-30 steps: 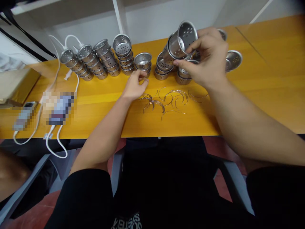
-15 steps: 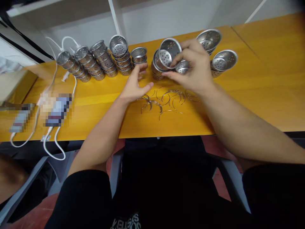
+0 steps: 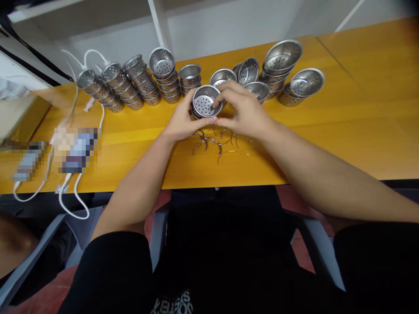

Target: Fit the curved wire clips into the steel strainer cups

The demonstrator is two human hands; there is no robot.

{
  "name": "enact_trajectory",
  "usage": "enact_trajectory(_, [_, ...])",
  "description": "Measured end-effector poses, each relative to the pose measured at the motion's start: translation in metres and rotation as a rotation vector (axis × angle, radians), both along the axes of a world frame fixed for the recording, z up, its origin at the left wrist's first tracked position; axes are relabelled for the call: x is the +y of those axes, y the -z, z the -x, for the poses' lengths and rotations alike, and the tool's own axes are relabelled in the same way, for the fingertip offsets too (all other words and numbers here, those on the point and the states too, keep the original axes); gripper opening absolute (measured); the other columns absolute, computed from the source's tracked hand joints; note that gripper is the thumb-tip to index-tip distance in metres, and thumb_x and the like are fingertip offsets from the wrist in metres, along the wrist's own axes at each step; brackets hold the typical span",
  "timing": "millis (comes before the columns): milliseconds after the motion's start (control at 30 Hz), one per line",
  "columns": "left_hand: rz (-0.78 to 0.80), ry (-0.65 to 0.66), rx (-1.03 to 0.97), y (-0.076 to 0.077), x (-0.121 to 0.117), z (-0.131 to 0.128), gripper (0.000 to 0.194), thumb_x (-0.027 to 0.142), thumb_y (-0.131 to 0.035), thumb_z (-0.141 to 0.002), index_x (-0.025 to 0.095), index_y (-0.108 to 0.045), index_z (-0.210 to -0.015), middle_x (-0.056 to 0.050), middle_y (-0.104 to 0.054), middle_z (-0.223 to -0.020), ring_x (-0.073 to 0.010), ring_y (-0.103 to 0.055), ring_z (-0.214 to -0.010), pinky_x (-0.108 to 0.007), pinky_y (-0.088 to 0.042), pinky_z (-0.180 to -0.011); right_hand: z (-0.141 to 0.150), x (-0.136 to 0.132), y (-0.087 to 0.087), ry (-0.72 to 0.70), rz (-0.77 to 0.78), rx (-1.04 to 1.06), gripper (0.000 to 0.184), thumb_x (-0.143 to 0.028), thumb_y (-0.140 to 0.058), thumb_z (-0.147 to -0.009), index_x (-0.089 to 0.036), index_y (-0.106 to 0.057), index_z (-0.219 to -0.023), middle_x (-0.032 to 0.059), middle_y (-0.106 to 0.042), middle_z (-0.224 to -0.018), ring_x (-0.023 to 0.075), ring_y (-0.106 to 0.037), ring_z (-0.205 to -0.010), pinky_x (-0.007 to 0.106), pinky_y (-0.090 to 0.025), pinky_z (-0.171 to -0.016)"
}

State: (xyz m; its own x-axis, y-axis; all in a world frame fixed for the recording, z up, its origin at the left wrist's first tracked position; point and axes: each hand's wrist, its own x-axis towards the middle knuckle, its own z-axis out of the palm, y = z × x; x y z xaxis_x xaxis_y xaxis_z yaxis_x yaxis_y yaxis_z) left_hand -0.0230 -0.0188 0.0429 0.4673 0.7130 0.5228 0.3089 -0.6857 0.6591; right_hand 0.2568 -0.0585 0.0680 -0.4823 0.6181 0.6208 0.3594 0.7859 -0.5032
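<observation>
Between my two hands is a perforated metal cup (image 3: 205,104), its open top tilted toward me so the holes in its base show. My left hand (image 3: 182,120) is wrapped round its left side, with the thumb under the near rim. On the right, my right hand (image 3: 245,107) pinches the rim, fingers at the inside edge and thumb at the front. Beneath both hands, thin curved wires (image 3: 212,143) lie loose on the table. Just behind the held cup stands another perforated cup (image 3: 222,76), partly covered by my right fingers.
Stacks of perforated cups (image 3: 163,72) line the back left. More cups (image 3: 283,56) stand at the back right, one cup (image 3: 248,71) lying tilted. On the left are two blurred phones (image 3: 80,150) with white cables (image 3: 83,216). The yellow table (image 3: 366,131) meets a pale wall behind.
My right hand has brought a cup leftward and nearer from the group behind. My left hand, spread and without a cup before, now grips it too.
</observation>
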Motion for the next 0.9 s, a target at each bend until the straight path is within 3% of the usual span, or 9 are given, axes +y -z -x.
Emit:
enact_trajectory(133, [0.092,-0.182,0.046,-0.016,-0.014,0.002,0.102,0.092,-0.103,-0.091,0.033,-0.066,-0.166,-0.014,-0.080,-0.165,-0.0434,-0.074,-0.168,-0.065,-0.061,-0.147,0.000,-0.008,-0.010,0.028,0.007,-0.075,0.054,-0.065,-0.093,-0.114,-0.038,-0.080,-0.159,0.0166,-0.077,-0.162,0.0500,-0.068,-0.159,0.073,-0.062,-0.134])
enact_trajectory(200, [0.096,-0.243,0.045,-0.018,-0.013,0.008,0.092,0.080,-0.109,-0.093,0.032,-0.069,-0.160,-0.013,-0.081,-0.162,-0.0423,-0.075,-0.166,-0.065,-0.061,-0.147,0.001,-0.011,-0.012,0.022,0.002,-0.080,0.056,-0.061,-0.090,-0.116,-0.038,-0.078,-0.166,0.0175,-0.077,-0.163,0.0494,-0.072,-0.154,0.071,-0.064,-0.132])
enact_trajectory(300, [0.092,-0.302,0.031,-0.011,0.001,0.020,0.081,0.063,-0.112,-0.092,0.029,-0.070,-0.153,-0.014,-0.083,-0.160,-0.0401,-0.077,-0.162,-0.062,-0.061,-0.147,0.004,-0.013,-0.009,0.010,0.023,-0.077,0.051,-0.052,-0.082,-0.121,-0.036,-0.077,-0.169,0.0167,-0.080,-0.158,0.0449,-0.082,-0.137,0.068,-0.067,-0.127])
enact_trajectory(433, [0.086,-0.365,0.007,0.007,0.025,0.034,0.079,0.048,-0.111,-0.089,0.028,-0.065,-0.150,-0.015,-0.083,-0.161,-0.0384,-0.077,-0.162,-0.060,-0.058,-0.149,0.012,-0.013,-0.002,-0.081,0.011,-0.138,0.029,-0.040,-0.078,-0.121,-0.032,-0.084,-0.147,0.0156,-0.085,-0.145,0.0436,-0.082,-0.135,0.068,-0.067,-0.124])
enact_trajectory(567, [0.052,-0.406,-0.004,0.013,0.036,0.042,0.083,0.052,-0.111,-0.088,0.029,-0.064,-0.151,-0.015,-0.083,-0.161,-0.0392,-0.076,-0.160,-0.065,-0.054,-0.152,0.010,-0.012,-0.004,-0.119,0.012,-0.165,0.017,-0.038,-0.077,-0.122,-0.029,-0.087,-0.132,0.0151,-0.086,-0.135,0.0411,-0.083,-0.125,0.062,-0.067,-0.116])
enact_trajectory(700, [-0.007,-0.437,0.018,0.004,0.027,0.040,0.086,0.075,-0.106,-0.095,0.029,-0.066,-0.156,-0.012,-0.082,-0.163,-0.0373,-0.074,-0.160,-0.065,-0.057,-0.149,0.007,-0.014,-0.004,-0.137,0.055,-0.264,0.027,-0.050,-0.079,-0.123,-0.025,-0.089,-0.129,0.0118,-0.085,-0.120,0.0339,-0.080,-0.101,0.051,-0.065,-0.098])
enact_trajectory(833, [-0.094,-0.468,-0.018,-0.007,0.015,0.028,0.086,0.088,-0.098,-0.099,0.032,-0.066,-0.157,-0.012,-0.077,-0.167,-0.0388,-0.072,-0.165,-0.060,-0.057,-0.149,0.019,-0.020,0.007,-0.181,-0.008,-0.327,0.050,-0.058,-0.082,-0.122,-0.026,-0.086,-0.160,0.0202,-0.081,-0.146,0.0447,-0.077,-0.131,0.062,-0.063,-0.117])
enact_trajectory(900, [-0.106,-0.439,-0.028,-0.010,0.011,0.022,0.084,0.088,-0.098,-0.099,0.033,-0.067,-0.154,-0.012,-0.077,-0.161,-0.0387,-0.075,-0.160,-0.058,-0.059,-0.146,0.027,-0.020,0.012,-0.200,-0.051,-0.396,0.045,-0.052,-0.078,-0.124,-0.023,-0.088,-0.157,0.0231,-0.080,-0.149,0.0473,-0.074,-0.136,0.066,-0.061,-0.122])
